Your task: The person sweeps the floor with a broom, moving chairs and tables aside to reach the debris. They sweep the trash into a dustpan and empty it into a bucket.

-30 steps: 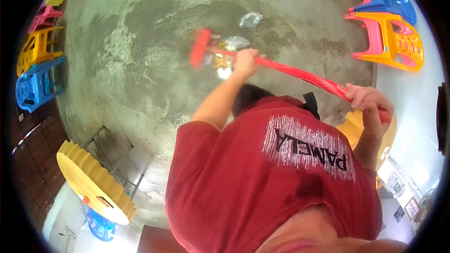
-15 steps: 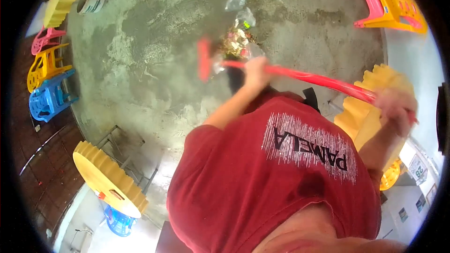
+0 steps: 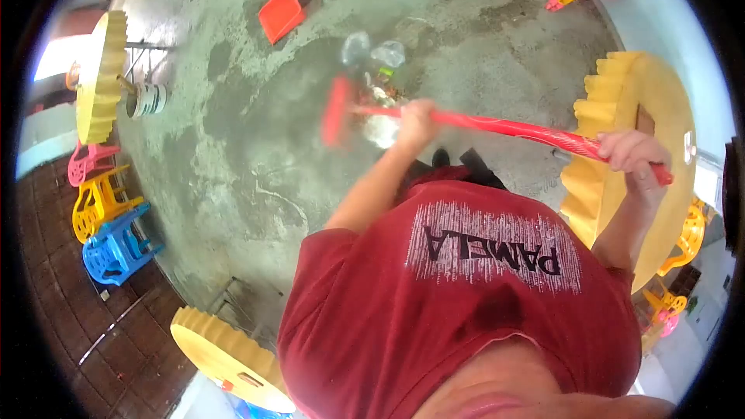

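A long red-handled broom (image 3: pixel 512 126) slants across in front of my body, its red head (image 3: pixel 337 112) blurred at the left end. My left hand (image 3: pixel 419 124) is wrapped round the handle near the head. Close to the handle's other end, my right hand (image 3: pixel 632 154) grips it too. On the floor just beyond the broom head lies a heap of litter (image 3: pixel 380 97), partly hidden by the handle and my left hand. Clear plastic bags (image 3: pixel 388 53) lie at the far side of the heap.
An orange-red dustpan (image 3: pixel 281 15) with a long handle is on the concrete floor ahead. Yellow scalloped round tables stand at right (image 3: pixel 660 155), lower left (image 3: pixel 225 353) and far left (image 3: pixel 101 85). Pink, yellow and blue stools (image 3: pixel 116 244) line the left, near a white bucket (image 3: pixel 147 99).
The view has shifted, bringing more of the dustpan into sight. The litter and bags appear further left and lower in the frame. Both hands keep hold of the broom.
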### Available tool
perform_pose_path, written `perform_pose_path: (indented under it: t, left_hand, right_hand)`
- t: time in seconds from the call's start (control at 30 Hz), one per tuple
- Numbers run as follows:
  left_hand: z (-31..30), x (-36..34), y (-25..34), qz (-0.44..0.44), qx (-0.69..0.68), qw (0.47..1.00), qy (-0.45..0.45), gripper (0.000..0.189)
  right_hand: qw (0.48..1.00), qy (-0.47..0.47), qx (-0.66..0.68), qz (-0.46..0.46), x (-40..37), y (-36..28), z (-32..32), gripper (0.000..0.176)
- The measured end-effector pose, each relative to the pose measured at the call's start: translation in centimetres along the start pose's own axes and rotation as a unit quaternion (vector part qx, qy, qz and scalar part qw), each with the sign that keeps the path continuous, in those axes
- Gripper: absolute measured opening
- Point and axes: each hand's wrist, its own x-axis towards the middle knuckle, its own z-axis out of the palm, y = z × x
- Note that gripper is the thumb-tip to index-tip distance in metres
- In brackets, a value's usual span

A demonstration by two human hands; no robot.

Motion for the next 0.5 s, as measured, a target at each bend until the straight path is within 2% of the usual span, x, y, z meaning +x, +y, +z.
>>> perform_pose_path:
  t: [0.1, 0.13, 0.2, 0.3, 0.33, 0.37, 0.43, 0.5]
  left_hand:
    - [-2.1, 4.5, -3.0, 0.047, 0.092, 0.989, 0.11, 0.029]
    - [-2.5, 6.1, -4.6, 0.058, 0.073, 0.988, 0.123, 0.025]
    - [-2.4, 8.6, -8.1, 0.084, 0.025, 0.987, 0.134, 0.018]
    - [-4.0, 11.7, -9.6, 0.11, 0.067, 0.987, -0.1, 0.018]
    - [-3.8, 11.8, -10.2, 0.154, -0.005, 0.978, -0.137, 0.019]
    - [-4.1, 11.8, -9.7, 0.187, -0.018, 0.968, -0.165, 0.018]
    - [-6.9, 10.4, -6.2, 0.241, -0.047, 0.947, -0.207, 0.018]
    - [-11.6, 9.4, -1.5, 0.211, -0.022, 0.942, -0.258, 0.018]
  right_hand:
    - [0.997, 0.075, -0.003, 0.005, -0.1, 4.2, 3.9, 0.01]
    - [0.994, 0.113, -0.001, -0.002, 0.3, 6.1, 5.6, 0.008]
    - [0.981, 0.176, -0.068, 0.045, 2.5, 7.0, 10.9, 0.009]
    - [0.968, 0.223, -0.114, 0.01, 4.9, 6.8, 15.4, 0.01]
    - [0.964, 0.254, -0.081, -0.014, 5.0, 6.1, 16.0, 0.013]
    - [0.948, 0.304, -0.099, 0.011, 5.5, 4.2, 17.0, 0.016]
    - [0.929, 0.355, -0.099, -0.042, 5.4, 1.8, 18.4, 0.021]
    - [0.923, 0.37, -0.079, -0.07, 4.7, -1.5, 19.8, 0.031]
